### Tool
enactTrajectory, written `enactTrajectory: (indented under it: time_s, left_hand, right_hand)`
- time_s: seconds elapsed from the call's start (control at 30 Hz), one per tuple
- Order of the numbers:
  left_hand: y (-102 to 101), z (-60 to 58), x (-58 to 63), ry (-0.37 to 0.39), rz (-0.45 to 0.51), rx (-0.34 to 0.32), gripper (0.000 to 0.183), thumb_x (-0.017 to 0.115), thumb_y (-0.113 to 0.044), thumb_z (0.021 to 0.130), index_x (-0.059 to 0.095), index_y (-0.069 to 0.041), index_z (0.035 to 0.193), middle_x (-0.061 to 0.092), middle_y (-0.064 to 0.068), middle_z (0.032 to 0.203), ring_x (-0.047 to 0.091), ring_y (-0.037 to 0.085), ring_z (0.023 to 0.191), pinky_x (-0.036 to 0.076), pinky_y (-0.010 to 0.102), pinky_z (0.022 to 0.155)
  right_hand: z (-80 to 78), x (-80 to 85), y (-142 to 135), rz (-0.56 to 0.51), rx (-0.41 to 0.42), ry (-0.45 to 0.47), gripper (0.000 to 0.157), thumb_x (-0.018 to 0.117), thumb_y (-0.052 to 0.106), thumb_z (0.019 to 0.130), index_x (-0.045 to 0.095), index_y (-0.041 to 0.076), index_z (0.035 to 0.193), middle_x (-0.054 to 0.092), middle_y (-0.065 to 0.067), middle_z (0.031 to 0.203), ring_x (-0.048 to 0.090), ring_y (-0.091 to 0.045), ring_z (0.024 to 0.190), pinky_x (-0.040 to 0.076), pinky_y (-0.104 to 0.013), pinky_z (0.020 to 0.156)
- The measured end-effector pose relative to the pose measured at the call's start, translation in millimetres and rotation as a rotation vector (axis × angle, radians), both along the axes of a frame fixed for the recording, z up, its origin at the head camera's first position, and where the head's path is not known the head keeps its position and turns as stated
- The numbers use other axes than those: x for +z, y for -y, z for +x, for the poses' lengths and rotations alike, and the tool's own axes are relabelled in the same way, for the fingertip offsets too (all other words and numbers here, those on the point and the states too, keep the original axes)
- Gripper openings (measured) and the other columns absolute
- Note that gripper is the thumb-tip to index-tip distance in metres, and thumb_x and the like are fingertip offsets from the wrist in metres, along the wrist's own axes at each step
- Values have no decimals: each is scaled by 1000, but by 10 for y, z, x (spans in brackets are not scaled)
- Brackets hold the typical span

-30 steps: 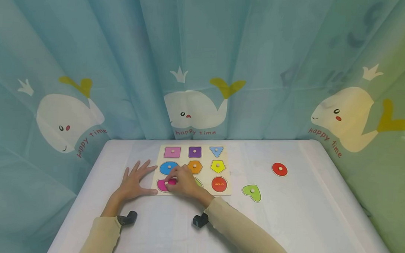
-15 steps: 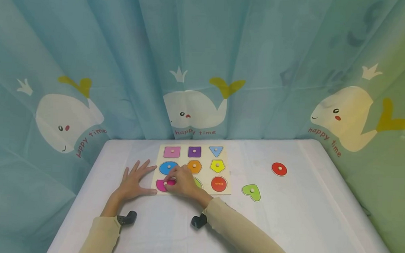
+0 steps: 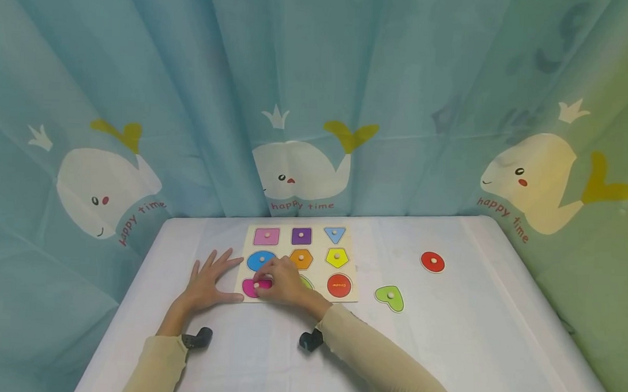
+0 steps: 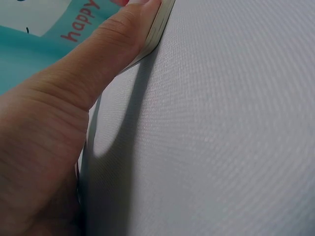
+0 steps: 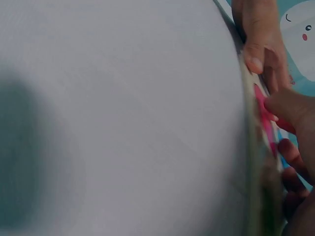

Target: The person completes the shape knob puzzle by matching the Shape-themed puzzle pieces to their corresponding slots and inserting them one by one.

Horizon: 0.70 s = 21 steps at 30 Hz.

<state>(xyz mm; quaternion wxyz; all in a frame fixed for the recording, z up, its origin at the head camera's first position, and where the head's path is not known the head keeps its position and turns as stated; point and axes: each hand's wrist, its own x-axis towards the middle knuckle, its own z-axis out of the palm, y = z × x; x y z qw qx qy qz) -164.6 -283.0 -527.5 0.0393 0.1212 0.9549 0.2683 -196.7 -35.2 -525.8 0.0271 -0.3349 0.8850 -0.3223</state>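
Observation:
A wooden peg puzzle board (image 3: 318, 294) lies on the table, and coloured shapes with small round knobs sit in it. At its near left corner, my right hand (image 3: 285, 282) pinches the knob of a magenta puzzle piece (image 3: 248, 288) with thumb and forefinger. This piece lies in or on its place in the board; the hand covers its right part. My left hand (image 3: 205, 285) rests with fingers spread along the board's left edge. In the left wrist view, the left thumb (image 4: 115, 37) touches the board's corner. The green slot (image 3: 307, 282) is partly hidden behind the right hand.
To the board's right, a green heart piece (image 3: 390, 298) and a red round piece (image 3: 433, 262) lie loose on the white table (image 3: 475, 340). The red circular slot (image 3: 339, 285) shows printed lettering. A blue curtain (image 3: 400, 107) with whales hangs behind the table.

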Motion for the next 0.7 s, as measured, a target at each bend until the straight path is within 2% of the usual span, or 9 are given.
enactTrajectory:
  time_s: [0.1, 0.27, 0.47, 0.7]
  left_hand:
    - [-6, -1, 10, 8, -1, 0, 93, 87, -53, 75, 49, -18, 153, 26, 20, 167, 6, 53, 152, -6, 79, 113]
    - [-21, 11, 3, 24, -4, 8, 94, 86, -55, 75, 48, -18, 153, 25, 20, 167, 5, 52, 153, -7, 78, 114]
    - [-31, 17, -10, 25, -12, 17, 95, 86, -56, 74, 49, -18, 153, 26, 20, 167, 6, 52, 153, -7, 77, 114]
    - [-29, 2, 9, 21, -13, 16, 96, 87, -54, 73, 49, -18, 153, 27, 21, 166, 6, 52, 153, -6, 77, 114]
  right_hand:
    - [-29, 64, -53, 18, 76, 11, 23, 79, 30, 90, 79, 23, 111, 71, 11, 107, 52, -7, 95, 41, -21, 84]
    - [-43, 163, -193, -4, 162, 59, 32, 80, 30, 91, 74, 18, 121, 72, 8, 117, 59, -8, 108, 48, -22, 94]
    - [-18, 264, -467, -34, 166, 126, 38, 77, 30, 93, 69, 19, 129, 68, 6, 120, 57, -12, 111, 51, -25, 92]
    - [-39, 392, -786, -93, 185, 104, 36, 79, 27, 92, 72, 12, 124, 70, -3, 118, 59, -20, 109, 52, -35, 94]
